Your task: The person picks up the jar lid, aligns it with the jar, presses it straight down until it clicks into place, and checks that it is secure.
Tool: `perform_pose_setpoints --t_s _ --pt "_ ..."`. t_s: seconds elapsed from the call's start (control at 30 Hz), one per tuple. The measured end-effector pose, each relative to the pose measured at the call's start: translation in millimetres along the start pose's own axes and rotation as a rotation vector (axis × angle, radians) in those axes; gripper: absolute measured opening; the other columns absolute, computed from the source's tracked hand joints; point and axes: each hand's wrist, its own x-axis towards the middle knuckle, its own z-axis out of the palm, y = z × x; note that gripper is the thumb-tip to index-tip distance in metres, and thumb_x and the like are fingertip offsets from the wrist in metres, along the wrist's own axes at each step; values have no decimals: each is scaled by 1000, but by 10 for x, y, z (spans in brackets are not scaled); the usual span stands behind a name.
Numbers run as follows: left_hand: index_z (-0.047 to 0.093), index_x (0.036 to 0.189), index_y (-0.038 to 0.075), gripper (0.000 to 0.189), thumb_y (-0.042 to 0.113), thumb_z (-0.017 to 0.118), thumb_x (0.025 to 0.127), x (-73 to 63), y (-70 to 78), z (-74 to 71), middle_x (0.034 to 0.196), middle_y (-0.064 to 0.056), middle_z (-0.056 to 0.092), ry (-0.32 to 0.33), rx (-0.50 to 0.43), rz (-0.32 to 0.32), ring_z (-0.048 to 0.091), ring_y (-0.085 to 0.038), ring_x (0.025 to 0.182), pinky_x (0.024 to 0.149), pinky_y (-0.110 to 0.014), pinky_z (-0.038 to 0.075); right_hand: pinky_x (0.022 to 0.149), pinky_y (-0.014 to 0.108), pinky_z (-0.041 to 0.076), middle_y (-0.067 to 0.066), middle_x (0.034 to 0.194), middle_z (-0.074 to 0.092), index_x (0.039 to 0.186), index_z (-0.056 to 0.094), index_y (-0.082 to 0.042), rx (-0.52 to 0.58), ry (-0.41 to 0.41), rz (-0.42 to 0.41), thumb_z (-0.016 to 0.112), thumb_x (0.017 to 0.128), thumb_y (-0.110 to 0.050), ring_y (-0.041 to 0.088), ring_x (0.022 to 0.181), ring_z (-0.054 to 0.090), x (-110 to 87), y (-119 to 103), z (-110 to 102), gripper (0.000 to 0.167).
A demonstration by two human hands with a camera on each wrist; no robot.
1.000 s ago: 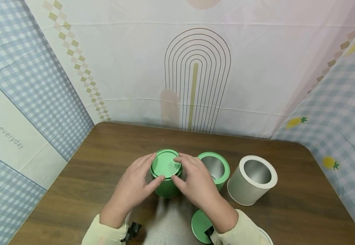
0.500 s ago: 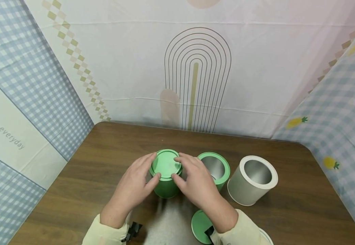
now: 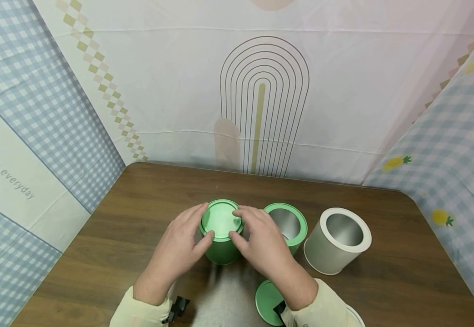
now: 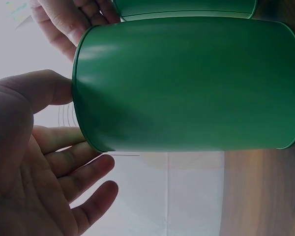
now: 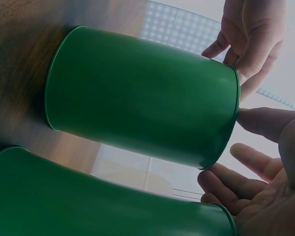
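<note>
1. Key relation: the lid (image 3: 220,218) sits directly between the two sets of fingers, on top of the green can (image 3: 223,254). Left hand (image 3: 177,245) at its left edge, right hand (image 3: 263,240) at its right. Neither clearly nearer; both touch at the rim.
2. Axis: can upright on the table (image 3: 159,190), long axis vertical, lid face up. Wrist views show it sideways, camera roll only.
3. Left fingers (image 4: 88,173): apart and slack, lightly bent. Thumb at near rim, forefinger at far-left rim, ring and little fingers off to the side.
4. Right fingers (image 5: 219,189): apart, bent in a loose arc. Thumb at near rim, forefinger tip over the lid's right edge. No tight pinch seen on either side; pressing force, cannot tell.
5. Lid look: light green, round, shiny, raised ring near the edge. Looks level in the rim; full seating can't be confirmed from here.
6. Can look: darker green, plain smooth wall, thin rolled edges top and bottom, no dents visible.
7. Neighbors: second can (image 3: 300,230), green and uncovered, just right of the right hand. White can (image 3: 322,254) further right, also uncovered. Loose lid (image 3: 266,302) flat on table, partly under the right forearm.
</note>
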Motion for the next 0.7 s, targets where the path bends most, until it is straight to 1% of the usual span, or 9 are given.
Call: perform_pose_setpoints --t_s 0.27,0.47,0.7 --pt "52 143 0 62 26 72 91 -5 3 -3 141 -16 56 4 4 -12 53 -35 130 104 -58 44 101 46 49 9 127 67 117 70 -8 3 9 -8 83 82 -22 30 118 61 -1 -6 -5 39" --pt "52 143 0 62 25 73 90 -10 9 -15 141 -16 57 14 9 -9 53 -36 129 102 -60 45 101 47 49 9 127 67 120 69 -7 -1 6 -4 83 83 -22 30 118 61 4 -2 0 42" --pt "52 143 0 63 24 74 90 -13 9 -24 141 -16 57 21 15 0 54 -36 129 102 -60 45 100 47 49 9 126 67 120 69 -8 15 2 -1 83 83 -22 30 118 61 4 -6 -12 42"
